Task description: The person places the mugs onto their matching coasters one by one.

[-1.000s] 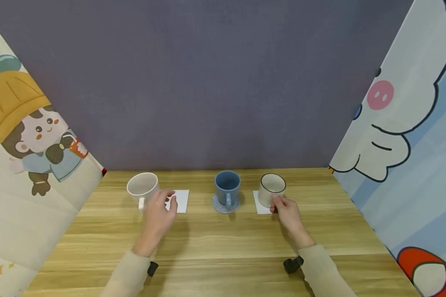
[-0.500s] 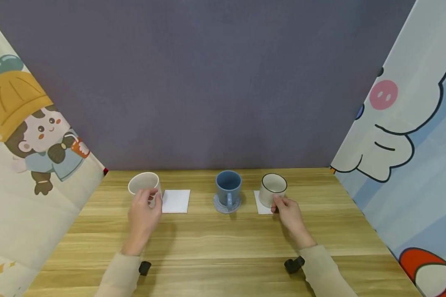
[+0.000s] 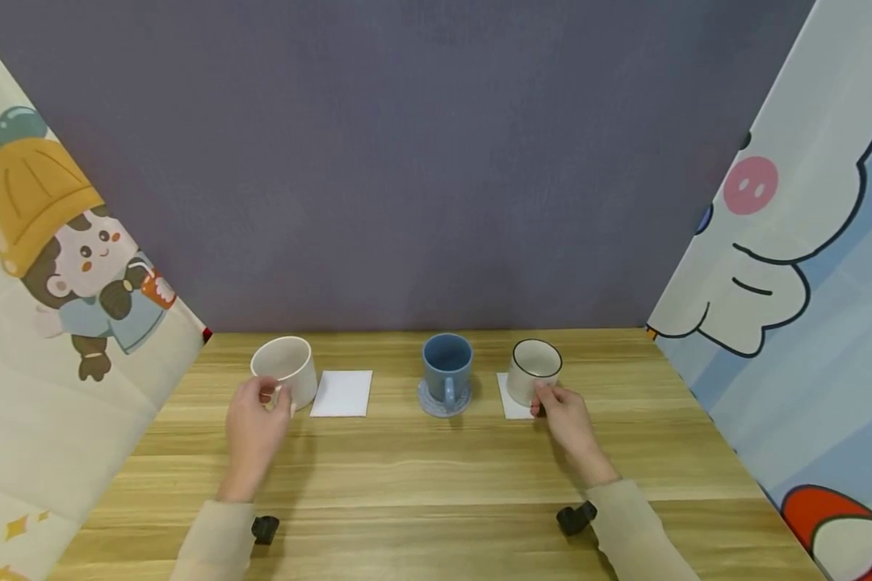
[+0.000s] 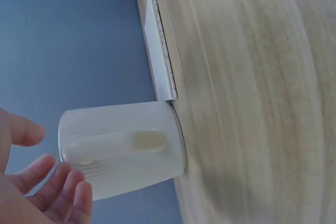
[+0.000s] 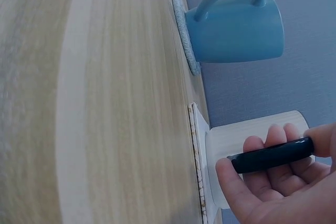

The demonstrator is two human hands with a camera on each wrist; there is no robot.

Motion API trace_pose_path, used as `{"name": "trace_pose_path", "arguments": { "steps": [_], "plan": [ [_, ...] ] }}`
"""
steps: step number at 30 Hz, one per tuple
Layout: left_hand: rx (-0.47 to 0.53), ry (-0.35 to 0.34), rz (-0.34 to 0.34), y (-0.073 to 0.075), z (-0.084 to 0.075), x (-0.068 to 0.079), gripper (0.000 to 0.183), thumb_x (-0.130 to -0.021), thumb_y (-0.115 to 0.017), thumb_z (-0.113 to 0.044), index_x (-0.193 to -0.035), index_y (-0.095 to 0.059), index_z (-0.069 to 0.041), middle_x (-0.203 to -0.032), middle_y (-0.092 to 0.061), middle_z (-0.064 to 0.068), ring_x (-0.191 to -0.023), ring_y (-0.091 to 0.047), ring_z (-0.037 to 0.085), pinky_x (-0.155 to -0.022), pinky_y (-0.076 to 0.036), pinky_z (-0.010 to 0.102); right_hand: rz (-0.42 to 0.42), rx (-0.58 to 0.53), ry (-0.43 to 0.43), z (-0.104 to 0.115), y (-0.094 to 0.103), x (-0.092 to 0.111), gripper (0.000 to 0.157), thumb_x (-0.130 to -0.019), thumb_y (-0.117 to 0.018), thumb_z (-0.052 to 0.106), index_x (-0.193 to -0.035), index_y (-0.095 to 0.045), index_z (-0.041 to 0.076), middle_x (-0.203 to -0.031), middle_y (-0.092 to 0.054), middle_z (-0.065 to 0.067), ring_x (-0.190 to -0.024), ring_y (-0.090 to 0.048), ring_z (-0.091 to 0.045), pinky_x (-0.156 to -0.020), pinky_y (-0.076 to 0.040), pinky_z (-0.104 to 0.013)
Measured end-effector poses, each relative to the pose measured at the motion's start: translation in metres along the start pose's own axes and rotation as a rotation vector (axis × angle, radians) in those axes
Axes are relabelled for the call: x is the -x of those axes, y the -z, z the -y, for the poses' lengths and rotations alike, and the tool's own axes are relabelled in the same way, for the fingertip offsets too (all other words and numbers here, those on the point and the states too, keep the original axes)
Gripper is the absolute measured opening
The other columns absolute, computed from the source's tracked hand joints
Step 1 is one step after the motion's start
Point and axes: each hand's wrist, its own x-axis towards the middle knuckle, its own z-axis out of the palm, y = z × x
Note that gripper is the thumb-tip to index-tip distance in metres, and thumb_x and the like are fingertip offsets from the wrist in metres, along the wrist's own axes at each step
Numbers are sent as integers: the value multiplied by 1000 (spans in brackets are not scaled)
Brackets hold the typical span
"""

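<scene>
A wide white mug (image 3: 301,378) stands on the table at the left, its white handle (image 4: 113,145) toward the person. My left hand (image 3: 254,420) is in front of it, thumb and fingers apart, fingers loosely bent close by the rim and handle. Farther right, a cream mug with a dark rim (image 3: 525,387) stands upright on a white square coaster (image 3: 512,408). Its black handle (image 5: 273,156) is gripped by my right hand (image 3: 568,421), with fingers curled behind it and the thumb at one end.
Between the two hands, a blue mug (image 3: 445,378) rests on a round bluish-grey woven coaster (image 3: 432,410). Another white square coaster (image 3: 343,394) lies bare right beside the wide white mug. Behind the wooden table (image 3: 421,484) rises a grey panel (image 3: 421,177), with printed cloths at both sides.
My left hand has moved leftward from between the wide white mug and its neighbouring coaster to in front of that mug. The right hand keeps hold of the cream mug's handle.
</scene>
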Motion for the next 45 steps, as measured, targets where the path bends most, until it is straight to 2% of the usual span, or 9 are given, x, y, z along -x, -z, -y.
{"name": "trace_pose_path", "arguments": {
  "steps": [4,7,16,21,24,29,36,41,45],
  "plan": [
    [54,139,24,4,6,-2,16,-92,-71,-11,-97,-68,4,-90,-69,20,-79,-63,21,-70,-45,19,4,-10,2,0,1,2,47,-108,-50,34,-91,-66,-6,-83,-65,-9,-82,-60,-21,-77,-55,-34],
    [81,244,41,7,10,-3,20,-94,-72,-18,-97,-69,1,-91,-70,17,-75,-57,3,-65,-42,10,7,-22,-4,0,1,1,46,-108,-49,34,-91,-66,-6,-84,-65,-11,-83,-59,-21,-77,-55,-34],
    [171,453,200,12,16,-3,43,-97,-69,-36,-105,-69,5,-90,-68,7,-69,-59,7,-60,-49,19,3,-20,4,-1,1,2,46,-108,-50,36,-89,-65,-4,-84,-63,-9,-82,-58,-20,-77,-57,-35],
    [263,533,347,12,19,-5,50,-100,-63,-41,-109,-67,8,-106,-64,10,-82,-59,10,-72,-54,24,4,-37,-14,-1,0,2,49,-108,-50,36,-94,-65,-8,-85,-64,-10,-82,-59,-19,-77,-58,-35],
    [354,580,405,11,18,-7,47,-103,-59,-37,-109,-65,9,-104,-63,7,-88,-58,11,-77,-56,27,1,-37,-28,0,0,2,49,-108,-50,36,-96,-65,-9,-86,-64,-10,-82,-60,-19,-78,-58,-35],
    [488,616,428,7,20,-9,39,-106,-52,-27,-107,-63,11,-92,-63,2,-86,-58,12,-77,-56,31,24,-92,-57,1,1,1,46,-109,-48,35,-95,-63,-6,-89,-63,-9,-83,-60,-19,-80,-57,-38],
    [544,615,429,4,23,-10,34,-109,-46,-23,-99,-61,6,-83,-59,0,-79,-57,12,-73,-53,30,70,-189,-88,8,4,3,47,-110,-43,33,-110,-60,-11,-94,-64,-8,-87,-61,-15,-87,-56,-39],
    [521,603,427,4,22,-11,33,-110,-42,-23,-99,-58,3,-82,-57,0,-74,-54,10,-71,-49,30,46,-125,-49,12,4,10,47,-110,-45,30,-109,-61,-14,-98,-64,-14,-91,-61,-19,-84,-58,-36],
    [478,597,425,5,24,-11,34,-110,-40,-24,-98,-57,2,-83,-55,0,-74,-52,10,-71,-48,31,39,19,-8,15,6,15,46,-110,-45,28,-109,-62,-15,-106,-64,-24,-95,-65,-28,-83,-59,-40]
  ]
}}
